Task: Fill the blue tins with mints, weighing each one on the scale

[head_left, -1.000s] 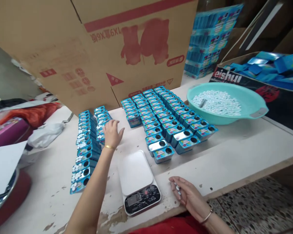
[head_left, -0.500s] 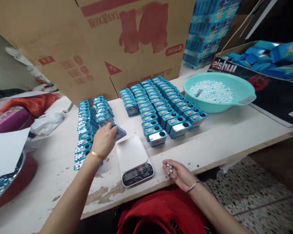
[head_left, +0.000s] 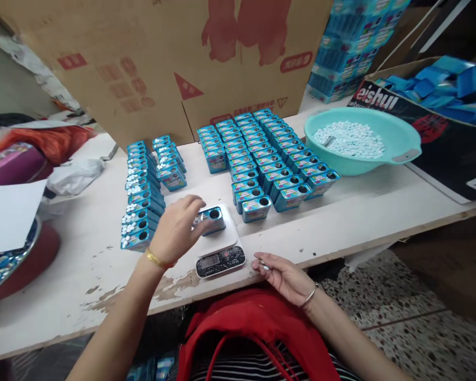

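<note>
A blue candy tin (head_left: 213,219) stands upright on the white platform of a digital kitchen scale (head_left: 222,260). My left hand (head_left: 178,225) is at the tin's left end, thumb and fingers apart around it; the thumb overlaps its front. White tablets show on the tin's top beside its round dark hole. To the right of the scale, my right hand (head_left: 285,276) is turned palm up, fingers curled around a few small white tablets (head_left: 265,267). Rows of tins with tablets on top (head_left: 137,206) stand left of my left hand.
Rows of more open-holed tins (head_left: 257,164) fill the table's middle. A turquoise basin (head_left: 396,127) of tablets with a scoop-like object stands at right. Behind are a large cardboard box (head_left: 143,69) and stacked blue packs (head_left: 341,53). A red bowl (head_left: 43,270) is at left.
My left hand has brought the tin from the left rows onto the scale, and its fingers have loosened. My right hand stays near the scale with the tablets. The view has shifted slightly.
</note>
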`<state>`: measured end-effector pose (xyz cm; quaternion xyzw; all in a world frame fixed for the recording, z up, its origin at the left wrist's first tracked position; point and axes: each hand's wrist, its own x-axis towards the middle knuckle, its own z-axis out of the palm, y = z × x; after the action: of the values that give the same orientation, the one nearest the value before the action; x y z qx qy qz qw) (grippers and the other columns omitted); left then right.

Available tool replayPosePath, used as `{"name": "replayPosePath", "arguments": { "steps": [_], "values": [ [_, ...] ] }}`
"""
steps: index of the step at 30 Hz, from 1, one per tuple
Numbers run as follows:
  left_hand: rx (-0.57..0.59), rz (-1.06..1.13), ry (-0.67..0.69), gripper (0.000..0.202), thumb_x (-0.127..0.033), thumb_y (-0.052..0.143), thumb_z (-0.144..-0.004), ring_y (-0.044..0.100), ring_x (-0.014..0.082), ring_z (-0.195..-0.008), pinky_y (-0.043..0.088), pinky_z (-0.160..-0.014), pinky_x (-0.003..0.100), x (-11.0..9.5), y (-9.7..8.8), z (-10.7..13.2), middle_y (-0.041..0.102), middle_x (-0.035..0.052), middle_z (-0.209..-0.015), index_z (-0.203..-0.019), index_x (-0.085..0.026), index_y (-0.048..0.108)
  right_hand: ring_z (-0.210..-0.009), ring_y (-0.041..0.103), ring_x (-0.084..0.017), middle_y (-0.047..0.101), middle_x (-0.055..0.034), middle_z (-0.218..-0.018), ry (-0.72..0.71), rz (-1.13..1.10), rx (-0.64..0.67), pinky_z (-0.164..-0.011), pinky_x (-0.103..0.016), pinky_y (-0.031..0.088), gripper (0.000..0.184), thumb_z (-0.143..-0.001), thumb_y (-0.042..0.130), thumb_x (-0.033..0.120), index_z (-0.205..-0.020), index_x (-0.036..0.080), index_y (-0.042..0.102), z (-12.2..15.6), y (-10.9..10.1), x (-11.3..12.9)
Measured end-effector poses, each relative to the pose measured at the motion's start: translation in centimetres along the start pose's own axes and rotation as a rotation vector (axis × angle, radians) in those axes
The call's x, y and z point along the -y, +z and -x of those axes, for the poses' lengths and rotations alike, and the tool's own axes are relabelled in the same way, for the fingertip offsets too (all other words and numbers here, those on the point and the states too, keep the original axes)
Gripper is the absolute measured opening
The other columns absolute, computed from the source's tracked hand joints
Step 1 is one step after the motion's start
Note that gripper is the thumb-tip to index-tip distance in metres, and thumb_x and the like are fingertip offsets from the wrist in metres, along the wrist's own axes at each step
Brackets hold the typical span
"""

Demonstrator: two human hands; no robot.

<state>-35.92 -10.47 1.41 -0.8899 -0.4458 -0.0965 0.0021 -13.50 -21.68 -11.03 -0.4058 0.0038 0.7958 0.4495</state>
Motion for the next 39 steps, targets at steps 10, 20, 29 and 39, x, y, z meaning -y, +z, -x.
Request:
{"name": "replayPosePath", "arguments": {
  "steps": [10, 20, 29, 39],
  "values": [
    [-0.187, 0.326, -0.515, 0.028, -0.042, 0.05, -0.087, 0.058, 0.0167, -0.081, 0.048, -0.074, 0.03, 3.3, 8.3, 12.6, 0.061, 0.0049, -0.089, -0.096, -0.017, 0.056, -0.076, 0.069, -0.011, 0.072, -0.0102, -0.082, 0.04, 0.185, -0.015, -0.071, -0.014, 0.054, 0.017, -0.069, 0.072, 0.01, -0.085, 0.01, 0.064, 1.1, 1.2, 0.1],
    [-0.294, 0.295, -0.561, 0.025, -0.036, 0.048, -0.087, 0.053, 0.0222, -0.1, 0.044, -0.091, 0.039, 2.2, 13.0, 16.0, 0.056, 0.0095, -0.101, -0.102, -0.016, 0.055, -0.047, 0.053, -0.005, 0.065, -0.0012, -0.058, -0.248, 0.648, 0.048, -0.048, -0.018, 0.042, 0.035, -0.062, 0.078, 0.037, -0.081, 0.013, 0.063, -0.5, 6.3, 4.4],
    [-0.336, 0.229, -0.587, 0.025, -0.035, 0.049, -0.087, 0.053, 0.0226, -0.098, 0.043, -0.088, 0.039, 2.3, 14.0, 16.2, 0.056, 0.0099, -0.101, -0.1, -0.016, 0.059, -0.039, 0.048, -0.007, 0.058, 0.0037, -0.047, -0.55, 1.175, 0.213, -0.043, -0.021, 0.038, 0.016, -0.073, 0.067, 0.027, -0.082, 0.014, 0.063, -3.6, 14.0, 7.3],
    [-0.329, 0.279, -0.581, 0.021, -0.033, 0.049, -0.087, 0.053, 0.0238, -0.099, 0.043, -0.089, 0.041, 2.4, 13.6, 16.2, 0.055, 0.0097, -0.102, -0.099, -0.018, 0.058, -0.069, 0.05, -0.012, 0.059, -0.0025, -0.075, -0.858, 1.909, 0.188, -0.068, -0.027, 0.038, 0.012, -0.074, 0.064, 0.009, -0.084, 0.014, 0.068, -4.7, 16.3, 7.3]
  ]
}}
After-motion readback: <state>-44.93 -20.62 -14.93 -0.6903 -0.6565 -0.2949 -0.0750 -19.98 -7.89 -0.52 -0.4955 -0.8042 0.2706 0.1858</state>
